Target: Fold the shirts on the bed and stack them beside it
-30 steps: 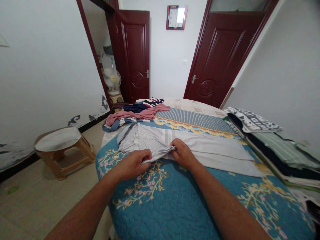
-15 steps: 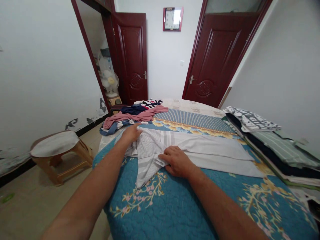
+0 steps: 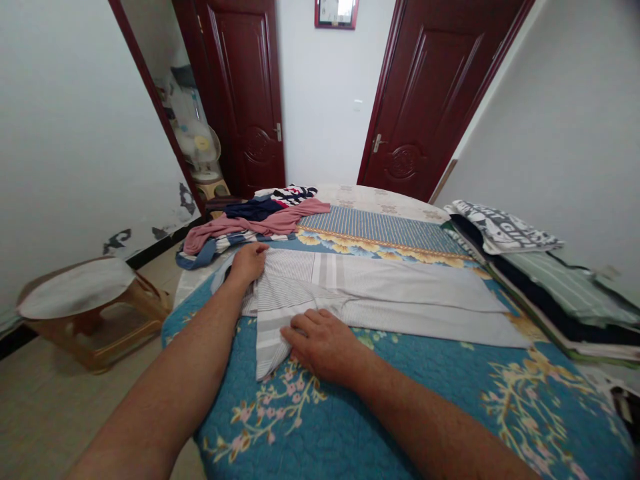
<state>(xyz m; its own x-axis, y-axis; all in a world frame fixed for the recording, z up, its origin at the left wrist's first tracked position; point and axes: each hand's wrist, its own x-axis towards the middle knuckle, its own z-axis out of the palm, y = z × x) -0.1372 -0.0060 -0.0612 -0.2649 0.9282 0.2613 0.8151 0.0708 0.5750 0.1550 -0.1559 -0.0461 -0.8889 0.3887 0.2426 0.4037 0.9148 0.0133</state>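
Observation:
A light grey striped shirt (image 3: pixel 400 280) lies lengthwise across the blue floral quilted cover (image 3: pixel 380 413), folded into a long strip. At its left end, my left hand (image 3: pixel 249 264) pinches the far corner of the cloth between thumb and fingers. My right hand (image 3: pixel 325 347) rests at the near edge, fingers curled onto a striped flap that comes to a point toward me. Creases run from that flap into the middle of the shirt. My right palm hides part of the near edge.
A loose heap of clothes, with a pink garment (image 3: pixel 250 227) on it, lies at the far left. At the right is a stack of folded clothes (image 3: pixel 560 287). A stool (image 3: pixel 90 287) stands on the floor at left. Two dark red doors (image 3: pixel 245 87) are behind.
My right hand has slid left and toward me along the near edge, and the bunched cloth there is flatter. My left hand stays at the far corner. The view has tilted down.

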